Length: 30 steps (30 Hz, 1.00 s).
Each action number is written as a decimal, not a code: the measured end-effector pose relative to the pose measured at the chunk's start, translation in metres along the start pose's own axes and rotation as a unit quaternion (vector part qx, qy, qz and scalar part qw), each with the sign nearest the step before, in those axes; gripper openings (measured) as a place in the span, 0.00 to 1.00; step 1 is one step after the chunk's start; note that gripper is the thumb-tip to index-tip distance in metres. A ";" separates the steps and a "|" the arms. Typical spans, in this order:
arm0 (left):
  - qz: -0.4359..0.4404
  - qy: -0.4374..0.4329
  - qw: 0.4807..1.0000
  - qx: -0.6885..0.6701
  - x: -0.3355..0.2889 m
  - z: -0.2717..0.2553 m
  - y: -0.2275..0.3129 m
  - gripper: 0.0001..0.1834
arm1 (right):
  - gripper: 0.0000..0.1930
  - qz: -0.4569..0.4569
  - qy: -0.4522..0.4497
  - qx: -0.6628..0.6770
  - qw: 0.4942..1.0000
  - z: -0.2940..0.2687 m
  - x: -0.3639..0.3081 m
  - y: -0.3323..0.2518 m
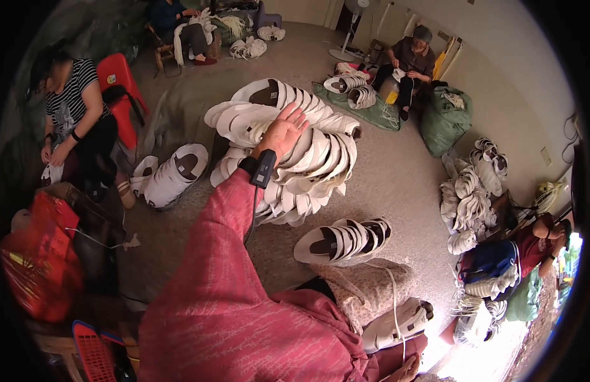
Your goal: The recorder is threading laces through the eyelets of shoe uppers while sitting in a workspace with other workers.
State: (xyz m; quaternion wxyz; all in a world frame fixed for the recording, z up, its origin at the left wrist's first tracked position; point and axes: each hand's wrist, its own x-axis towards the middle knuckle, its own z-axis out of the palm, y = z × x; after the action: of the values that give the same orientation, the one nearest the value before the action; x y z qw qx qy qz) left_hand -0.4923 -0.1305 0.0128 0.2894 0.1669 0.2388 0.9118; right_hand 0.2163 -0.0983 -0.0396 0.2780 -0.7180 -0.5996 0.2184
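My left hand reaches forward over a large pile of nested white shoe uppers. Its fingers are stretched out and the palm lies against or just above the pile; I see nothing gripped. A dark device is strapped to that wrist. At the lower right edge, my right hand shows only in part, so its fingers are hard to read. Close to it, a white shoe upper lies on my lap by a patterned cloth, and a pale cord hangs down toward the hand.
A short stack of uppers lies on the floor before my knees, another to the left. Red bags and a red chair stand left. Several people sit around. At right are a green sack and heaped uppers.
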 end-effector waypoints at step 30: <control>-0.074 0.007 0.992 -0.102 0.042 0.032 0.035 0.37 | 0.24 0.015 0.009 0.101 0.995 0.001 0.011 0.035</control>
State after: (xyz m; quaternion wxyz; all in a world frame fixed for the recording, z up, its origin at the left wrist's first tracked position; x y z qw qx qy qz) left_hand -0.5267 -0.1192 0.0645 0.3699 0.1124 0.1578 0.9086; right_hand 0.2431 -0.0918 -0.0634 0.3514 -0.6969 -0.5614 0.2753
